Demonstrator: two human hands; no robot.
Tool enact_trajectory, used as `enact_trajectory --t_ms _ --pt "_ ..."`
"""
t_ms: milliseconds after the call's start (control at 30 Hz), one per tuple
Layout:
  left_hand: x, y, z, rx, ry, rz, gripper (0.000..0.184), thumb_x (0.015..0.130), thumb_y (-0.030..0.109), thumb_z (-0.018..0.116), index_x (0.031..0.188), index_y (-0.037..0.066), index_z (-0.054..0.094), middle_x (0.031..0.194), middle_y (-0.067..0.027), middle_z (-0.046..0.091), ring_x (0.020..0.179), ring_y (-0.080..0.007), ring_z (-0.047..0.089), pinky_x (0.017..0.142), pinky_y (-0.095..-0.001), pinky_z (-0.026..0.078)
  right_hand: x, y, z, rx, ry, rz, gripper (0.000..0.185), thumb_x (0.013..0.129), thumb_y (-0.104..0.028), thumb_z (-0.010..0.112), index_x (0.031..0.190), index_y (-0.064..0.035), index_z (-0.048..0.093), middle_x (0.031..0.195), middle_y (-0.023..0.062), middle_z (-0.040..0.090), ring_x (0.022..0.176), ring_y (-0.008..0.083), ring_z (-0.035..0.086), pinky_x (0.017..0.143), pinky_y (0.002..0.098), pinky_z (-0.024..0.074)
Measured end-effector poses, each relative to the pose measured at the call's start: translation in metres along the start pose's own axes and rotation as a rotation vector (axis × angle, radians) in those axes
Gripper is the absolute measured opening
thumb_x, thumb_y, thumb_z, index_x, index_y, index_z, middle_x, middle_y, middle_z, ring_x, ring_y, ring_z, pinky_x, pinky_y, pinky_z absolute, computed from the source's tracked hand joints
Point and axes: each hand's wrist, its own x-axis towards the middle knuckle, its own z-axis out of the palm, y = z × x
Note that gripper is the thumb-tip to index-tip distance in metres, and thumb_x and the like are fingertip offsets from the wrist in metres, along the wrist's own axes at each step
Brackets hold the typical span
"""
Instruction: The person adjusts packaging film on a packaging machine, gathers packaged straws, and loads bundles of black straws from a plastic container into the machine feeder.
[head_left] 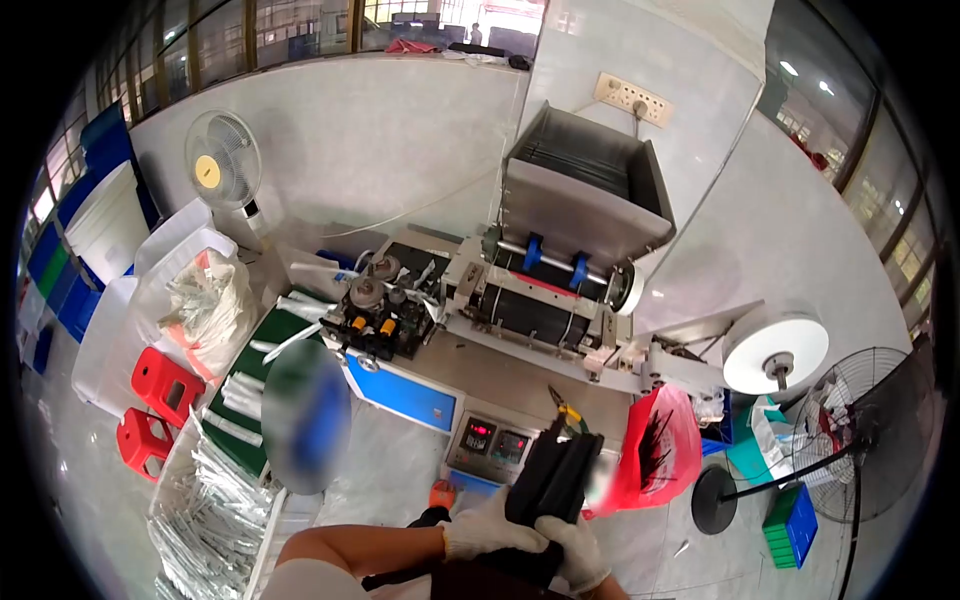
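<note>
My left hand (490, 530), in a white knit glove, is closed around the lower left side of a long black bundle (553, 478). My right hand (574, 552), gloved the same way, grips the bundle's lower right side. The bundle is tilted, with its upper end close to the bench edge. What it is made of is too dark to make out. Yellow-handled pliers (566, 408) lie on the bench just beyond it. To the right hangs a red plastic bag (675, 445) with thin black sticks inside.
A machine with a metal hopper (590, 215) and rollers stands ahead on the bench; a control panel (491, 445) is at its front. White wrapped bundles (215, 515) fill a bin at left, near red stools (165, 385). A black fan (855, 440) stands right.
</note>
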Motion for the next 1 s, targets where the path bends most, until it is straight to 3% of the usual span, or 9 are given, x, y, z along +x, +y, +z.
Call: enact_trajectory --t_ms 233,433,567,667,800,833,867,933,1000 --pt "0.064 0.127 -0.017 -0.387 0.063 0.422 0.054 0.074 -0.003 0.071 0.126 0.004 0.055 0.113 -0.0109 0.065 0.107 -0.022 0.061 0.092 -0.0365 0.05 0.089 -0.21 0.092 -0.617 -0.133 -0.205 0.058 0.078 -0.005 0.075 0.128 0.0068 0.049 0.105 0.0125 0.067 0.088 0.0156 0.065 0.08 0.0294 0.0545" --pt "0.125 0.249 -0.024 -0.136 0.016 1.188 0.054 0.074 -0.002 0.077 0.121 0.004 0.051 0.105 -0.0082 0.065 0.094 -0.0152 0.065 0.083 -0.0296 0.054 0.105 -0.383 0.208 -1.121 -0.206 -0.424 0.047 0.078 -0.01 0.076 0.117 0.0076 0.058 0.096 0.009 0.069 0.084 0.0118 0.064 0.073 0.027 0.0547" --pt "0.162 0.342 -0.034 0.173 0.42 1.328 0.053 0.071 -0.007 0.067 0.121 0.007 0.06 0.118 -0.0111 0.063 0.111 -0.0305 0.056 0.099 -0.0354 0.043 0.202 -0.492 0.211 -1.037 -0.572 -0.428 0.039 0.082 -0.013 0.073 0.114 0.0069 0.061 0.093 0.0081 0.069 0.08 0.0129 0.065 0.068 0.0282 0.055" --pt "0.196 0.383 -0.041 0.251 0.541 1.361 0.052 0.071 -0.007 0.063 0.121 0.008 0.062 0.122 -0.0117 0.062 0.114 -0.0319 0.055 0.102 -0.0346 0.04 0.215 -0.508 0.222 -1.318 -0.394 -0.677 0.035 0.084 -0.011 0.067 0.116 0.0042 0.063 0.095 0.0097 0.07 0.08 0.0176 0.069 0.069 0.0285 0.0568" --pt "0.229 0.405 -0.048 0.387 0.831 1.269 0.034 0.086 0.004 0.054 0.119 0.006 0.063 0.121 -0.0069 0.064 0.111 -0.02 0.058 0.1 -0.0265 0.039 0.255 -0.516 0.203 -1.004 -0.449 -0.499 0.047 0.08 -0.016 0.073 0.123 0.0 0.061 0.099 0.0122 0.07 0.085 0.0181 0.069 0.074 0.0281 0.0563" --pt "0.237 0.404 -0.049 0.511 0.943 1.228 0.029 0.091 0.007 0.051 0.118 0.006 0.063 0.121 -0.0053 0.065 0.111 -0.0169 0.059 0.1 -0.0246 0.038 0.265 -0.518 0.199 -1.053 -0.389 -0.489 0.041 0.084 -0.013 0.069 0.121 -0.0003 0.061 0.1 0.0116 0.07 0.09 0.0172 0.068 0.078 0.0274 0.0553" --pt "0.253 0.397 -0.062 1.162 1.151 1.297 0.029 0.092 0.006 0.05 0.118 0.005 0.063 0.12 -0.0045 0.065 0.112 -0.0156 0.059 0.101 -0.0238 0.037 0.293 -0.528 0.184 -1.064 -0.454 -0.511 0.033 0.087 -0.011 0.066 0.119 -0.0011 0.062 0.103 0.0104 0.069 0.095 0.0162 0.067 0.083 0.0269 0.0537" --pt "0.287 0.399 -0.072 0.844 0.821 1.128 0.04 0.088 -0.002 0.049 0.127 0.008 0.056 0.117 -0.009 0.065 0.114 -0.0221 0.058 0.103 -0.0259 0.037 0.388 -0.566 0.13 -1.23 -0.619 -0.581 0.025 0.081 -0.013 0.072 0.103 -0.0009 0.068 0.088 0.0039 0.067 0.082 0.0122 0.063 0.073 0.029 0.0536" --pt "0.303 0.399 -0.074 0.852 0.659 0.847 0.053 0.083 -0.008 0.051 0.132 0.011 0.052 0.114 -0.0129 0.065 0.111 -0.0288 0.059 0.099 -0.0315 0.041 0.372 -0.54 0.107 -1.054 -0.699 -0.351 0.026 0.089 -0.013 0.064 0.112 -0.0014 0.066 0.106 0.0097 0.068 0.093 0.0126 0.064 0.087 0.0279 0.0513"
